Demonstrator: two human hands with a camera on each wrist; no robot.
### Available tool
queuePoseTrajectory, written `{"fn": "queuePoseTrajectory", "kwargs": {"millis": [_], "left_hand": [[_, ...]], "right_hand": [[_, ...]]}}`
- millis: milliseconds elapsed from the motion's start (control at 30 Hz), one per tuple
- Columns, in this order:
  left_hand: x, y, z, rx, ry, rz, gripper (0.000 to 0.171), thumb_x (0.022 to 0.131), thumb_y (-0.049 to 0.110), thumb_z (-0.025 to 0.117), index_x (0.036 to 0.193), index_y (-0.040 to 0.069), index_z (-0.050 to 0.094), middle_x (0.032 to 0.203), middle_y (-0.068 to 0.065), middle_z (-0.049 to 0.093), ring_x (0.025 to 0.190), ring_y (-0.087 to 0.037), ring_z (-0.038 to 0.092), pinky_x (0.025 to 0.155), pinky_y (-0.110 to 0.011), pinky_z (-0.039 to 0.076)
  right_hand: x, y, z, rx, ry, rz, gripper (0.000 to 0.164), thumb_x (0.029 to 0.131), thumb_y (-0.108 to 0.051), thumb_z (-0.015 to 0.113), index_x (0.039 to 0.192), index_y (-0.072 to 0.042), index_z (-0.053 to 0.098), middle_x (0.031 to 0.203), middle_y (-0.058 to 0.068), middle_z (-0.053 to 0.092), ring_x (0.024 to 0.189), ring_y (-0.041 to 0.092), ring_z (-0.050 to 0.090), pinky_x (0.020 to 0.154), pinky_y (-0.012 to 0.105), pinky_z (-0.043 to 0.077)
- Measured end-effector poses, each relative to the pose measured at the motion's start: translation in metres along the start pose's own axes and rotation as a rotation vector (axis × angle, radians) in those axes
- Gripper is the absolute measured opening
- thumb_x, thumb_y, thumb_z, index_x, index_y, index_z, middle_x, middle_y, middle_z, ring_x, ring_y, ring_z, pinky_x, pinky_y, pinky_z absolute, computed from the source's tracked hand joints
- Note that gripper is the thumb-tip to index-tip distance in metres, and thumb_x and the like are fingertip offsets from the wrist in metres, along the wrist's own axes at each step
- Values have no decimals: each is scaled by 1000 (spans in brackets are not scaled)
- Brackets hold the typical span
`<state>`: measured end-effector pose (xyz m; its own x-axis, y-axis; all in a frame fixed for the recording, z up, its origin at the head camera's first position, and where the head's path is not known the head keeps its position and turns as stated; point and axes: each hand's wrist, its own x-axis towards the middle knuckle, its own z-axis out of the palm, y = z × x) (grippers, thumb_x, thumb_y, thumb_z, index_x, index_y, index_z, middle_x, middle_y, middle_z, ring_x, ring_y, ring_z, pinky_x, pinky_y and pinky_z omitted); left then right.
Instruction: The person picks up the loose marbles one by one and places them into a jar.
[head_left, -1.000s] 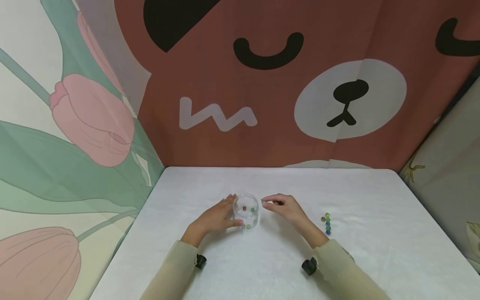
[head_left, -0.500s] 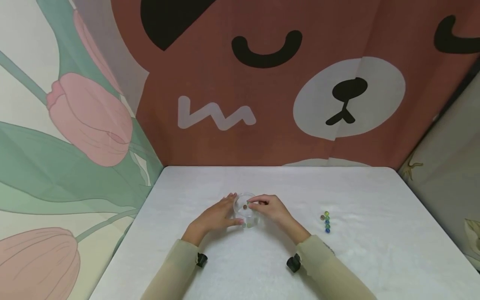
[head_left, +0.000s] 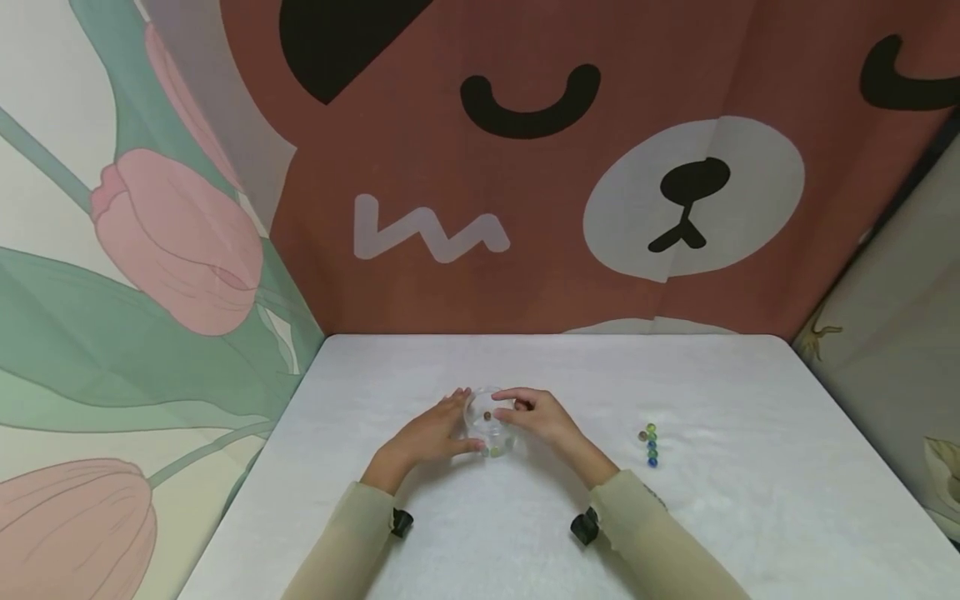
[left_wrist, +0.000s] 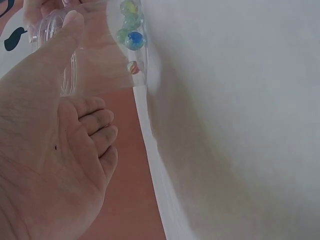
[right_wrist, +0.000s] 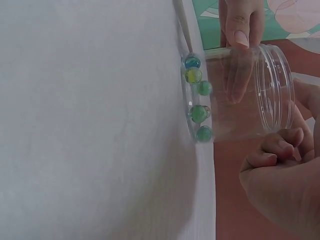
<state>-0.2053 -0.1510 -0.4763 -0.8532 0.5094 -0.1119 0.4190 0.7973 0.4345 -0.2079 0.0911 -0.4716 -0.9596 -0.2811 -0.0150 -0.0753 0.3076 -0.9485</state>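
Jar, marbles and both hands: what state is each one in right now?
Jar: upright on the table, no lid on its mouth.
Marbles in the jar: lying at the bottom.
Marbles on the table: six, bunched close together, outside the jar.
Left hand: grip around the side of the jar, between thumb and fingers.
Right hand: at the jar's mouth, thumb and forefinger apart, no marble visible between them.

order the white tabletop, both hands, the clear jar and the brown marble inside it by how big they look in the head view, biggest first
1. White tabletop
2. Left hand and right hand: too alike to rank
3. Clear jar
4. Brown marble
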Motion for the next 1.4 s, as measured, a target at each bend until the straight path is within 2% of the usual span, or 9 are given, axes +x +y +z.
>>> {"fn": "queuePoseTrajectory", "kwargs": {"millis": [300, 533, 733, 900, 1200, 1400], "left_hand": [[0, 0, 0, -16, 2, -10, 102, 89, 69, 61, 163, 11, 21, 169, -8, 18, 156, -30, 16, 125, -51, 22], [-2, 1, -1, -36, 7, -22, 98, 90, 65, 64, 162, 12, 23, 168, -10, 20, 155, -32, 17, 125, -52, 23], [-3, 1, -1, -17, -2, -52, 100, 89, 68, 63, 163, 15, 21, 169, -6, 19, 156, -28, 17, 126, -48, 22], [-2, 1, 0, -22, -3, -30, 101, 89, 68, 63, 163, 13, 22, 168, -10, 20, 155, -30, 17, 126, -49, 22], [-1, 0, 1, -12, -8, -33, 102, 88, 70, 62, 163, 14, 20, 169, -9, 19, 156, -28, 17, 126, -48, 22], [-1, 0, 0, -15, -11, -29, 102, 88, 70, 62, 163, 14, 20, 169, -9, 19, 156, -29, 17, 126, -48, 22]], "right_hand": [[-4, 2, -10, 9, -21, 4, 34, 91, -23, 78, 123, -12, 74, 73, -3, 46, 70, 12, 41, 60, 23, 36], [-11, 6, -36, -10, -42, 22, 34, 92, -26, 77, 124, -13, 73, 74, 0, 48, 72, 17, 44, 62, 25, 38], [-18, 10, -58, -13, -90, 20, 42, 93, -25, 76, 130, -6, 68, 75, 0, 46, 72, 16, 41, 61, 23, 37], [-28, 14, -79, -18, -100, 59, 42, 93, -22, 76, 132, -9, 67, 82, 1, 46, 78, 16, 42, 61, 23, 36], [-42, 24, -113, -88, -93, 87, 53, 91, -36, 78, 137, -13, 65, 87, 2, 47, 81, 18, 43, 62, 24, 38], [-51, 33, -130, -107, -88, 108, 54, 90, -38, 78, 138, -15, 64, 90, 4, 46, 85, 18, 43, 66, 27, 38]]}}
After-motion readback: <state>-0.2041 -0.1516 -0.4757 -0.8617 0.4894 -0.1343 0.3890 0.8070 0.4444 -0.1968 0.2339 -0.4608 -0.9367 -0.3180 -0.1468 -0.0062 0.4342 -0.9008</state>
